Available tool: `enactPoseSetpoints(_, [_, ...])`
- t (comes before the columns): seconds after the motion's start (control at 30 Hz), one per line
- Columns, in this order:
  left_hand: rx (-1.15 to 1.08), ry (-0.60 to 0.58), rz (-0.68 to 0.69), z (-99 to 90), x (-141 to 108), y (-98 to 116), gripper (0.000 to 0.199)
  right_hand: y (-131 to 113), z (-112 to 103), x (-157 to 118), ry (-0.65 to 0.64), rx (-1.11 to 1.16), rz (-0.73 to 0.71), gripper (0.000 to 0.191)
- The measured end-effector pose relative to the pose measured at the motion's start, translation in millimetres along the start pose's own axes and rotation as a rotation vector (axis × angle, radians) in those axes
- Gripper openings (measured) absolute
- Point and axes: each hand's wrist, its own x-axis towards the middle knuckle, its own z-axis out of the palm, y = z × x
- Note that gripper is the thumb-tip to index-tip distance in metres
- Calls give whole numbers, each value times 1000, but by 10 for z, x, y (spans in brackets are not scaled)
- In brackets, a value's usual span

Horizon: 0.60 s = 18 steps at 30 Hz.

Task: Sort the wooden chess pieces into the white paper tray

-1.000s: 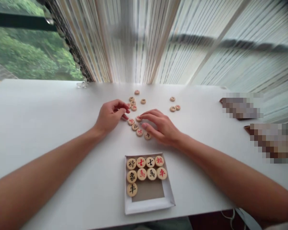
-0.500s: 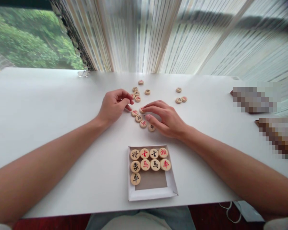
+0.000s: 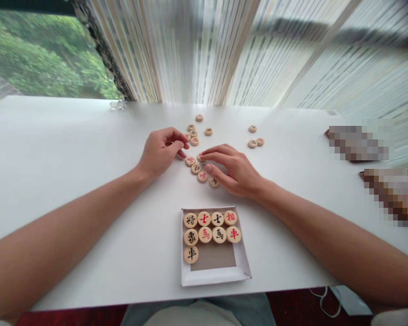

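Note:
Round wooden pieces with red or black characters lie on the white table. My left hand point(image 3: 163, 148) hovers at their left side, thumb and fingers curled together; whether anything is between them is hidden. My right hand point(image 3: 233, 170) has its fingers spread, the fingertips at a red-marked piece point(image 3: 200, 156) and the palm partly over a black-marked piece point(image 3: 214, 182). Between the hands are a red-marked piece point(image 3: 190, 161), a black-marked one point(image 3: 196, 168) and another red one point(image 3: 202, 176). Nearer me, a shallow white box point(image 3: 217, 275) holds several pieces in rows, a black-marked one point(image 3: 191, 254) alone in the third row.
More pieces lie farther back, among them a red one point(image 3: 199, 117), a black one point(image 3: 208, 131) and a small group point(image 3: 252, 143) to the right. Two blurred-out objects point(image 3: 357, 144) rest on the right of the table point(image 3: 71, 149). Curtains point(image 3: 204, 54) hang behind.
The view has shifted very slightly. Both hands and the pieces hold nearly the same places.

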Motion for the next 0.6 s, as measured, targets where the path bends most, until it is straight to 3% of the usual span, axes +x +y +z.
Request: enactPoseSetpoints(0.6, [31,-8,-15,-42,2,5,8,-33,0,15,17,42,24,25])
